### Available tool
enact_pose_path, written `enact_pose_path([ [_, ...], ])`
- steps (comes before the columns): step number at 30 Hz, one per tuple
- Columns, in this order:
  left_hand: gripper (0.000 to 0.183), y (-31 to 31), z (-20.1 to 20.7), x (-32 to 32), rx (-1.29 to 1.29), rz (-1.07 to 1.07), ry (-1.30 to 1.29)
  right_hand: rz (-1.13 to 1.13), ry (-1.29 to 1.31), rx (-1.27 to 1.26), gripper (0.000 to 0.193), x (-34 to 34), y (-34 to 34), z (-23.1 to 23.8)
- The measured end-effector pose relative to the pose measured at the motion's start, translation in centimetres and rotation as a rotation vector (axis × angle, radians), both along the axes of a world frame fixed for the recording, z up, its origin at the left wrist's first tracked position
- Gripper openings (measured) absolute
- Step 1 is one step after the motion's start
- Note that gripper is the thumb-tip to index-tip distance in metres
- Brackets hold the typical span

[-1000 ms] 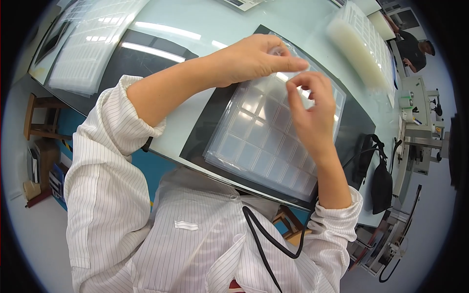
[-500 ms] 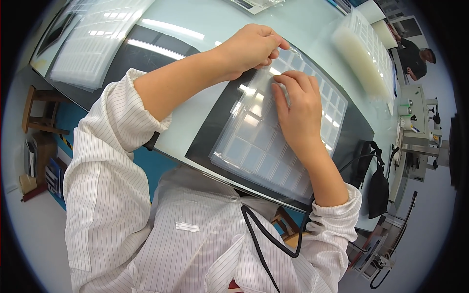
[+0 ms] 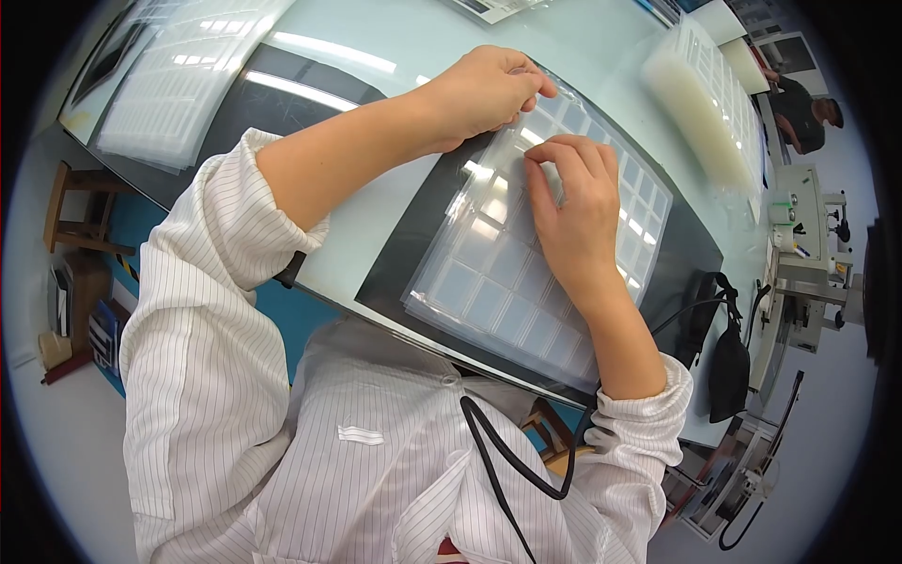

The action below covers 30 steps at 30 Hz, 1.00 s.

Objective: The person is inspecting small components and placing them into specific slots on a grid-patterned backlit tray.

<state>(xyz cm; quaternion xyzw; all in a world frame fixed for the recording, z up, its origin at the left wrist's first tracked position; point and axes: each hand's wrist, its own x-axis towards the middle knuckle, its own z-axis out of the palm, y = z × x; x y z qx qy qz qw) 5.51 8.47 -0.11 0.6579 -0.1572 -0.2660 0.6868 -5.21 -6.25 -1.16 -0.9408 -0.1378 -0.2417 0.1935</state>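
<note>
A stack of clear plastic sheets (image 3: 498,258), marked into a grid of frosted rectangles, lies tilted on a dark mat (image 3: 399,273) before me. At the stack's far left corner my left hand (image 3: 489,94) is closed, its thumb and forefinger pinching the edge of a clear sheet. My right hand (image 3: 580,193) is over the middle of the far part, its thumb and forefinger brought together just above the film. What sits between those right fingertips, if anything, is too small to make out. Glare covers parts of the film.
Another pile of clear gridded sheets (image 3: 193,80) lies at the far left of the glass-topped table (image 3: 423,42). A thick stack of translucent sheets (image 3: 700,108) stands at the far right. A black pouch (image 3: 728,362) hangs by the right edge. A person (image 3: 800,113) is in the right background.
My right thumb and forefinger have drawn slightly closer together. The left hand stays at the corner almost unmoved. The person in the background has shifted posture.
</note>
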Motion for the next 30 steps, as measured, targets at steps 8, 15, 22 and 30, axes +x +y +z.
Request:
enact_pose_path([
  [8,0.034,-0.2,0.0,0.1,0.035,-0.04,-0.084,0.049,-0.051,-0.004,0.009,0.4,-0.5,0.7],
  [15,0.037,-0.3,0.9,-1.8,-0.083,-0.347,-0.146,-0.041,0.027,0.44,0.011,-0.9,-1.6,3.2],
  [22,0.03,-0.4,0.2,-1.1,-0.067,-0.171,-0.007,0.022,0.035,0.014,0.015,-3.0,0.7,1.5],
  [30,0.03,-0.5,-0.1,-1.0,0.027,-0.188,-0.035,0.037,0.033,-0.028,0.016,-3.2,1.2,0.4],
])
